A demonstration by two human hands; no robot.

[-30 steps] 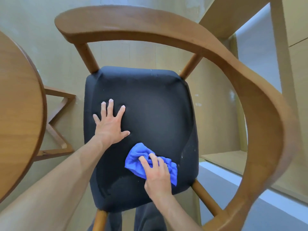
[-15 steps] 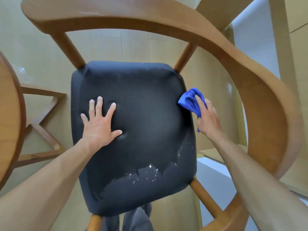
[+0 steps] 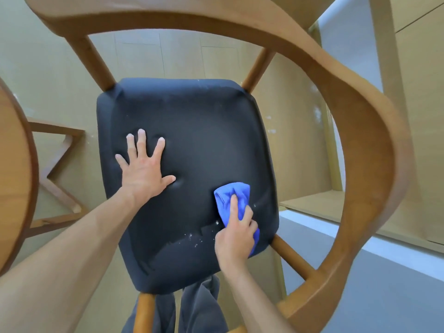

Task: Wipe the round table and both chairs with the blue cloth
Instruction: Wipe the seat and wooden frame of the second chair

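A wooden chair with a curved backrest (image 3: 360, 131) and a dark padded seat (image 3: 204, 131) fills the view below me. My left hand (image 3: 143, 169) lies flat with spread fingers on the seat's left half and dents the cushion. My right hand (image 3: 236, 239) grips the bunched blue cloth (image 3: 231, 197) and presses it on the seat's right front part. A wet patch with small white specks (image 3: 192, 239) shows near the seat's front. The round wooden table's edge (image 3: 14, 179) curves in at the far left.
The table's wooden base (image 3: 60, 174) stands on the beige floor left of the chair. A pale step and low ledge (image 3: 336, 212) run along the right, behind the backrest. My dark trouser legs (image 3: 199, 306) show under the seat's front.
My right hand brought the cloth from the seat's right rear edge back down to the right front part. Half a second before that it swept from the front up to that edge. My left hand stayed put.
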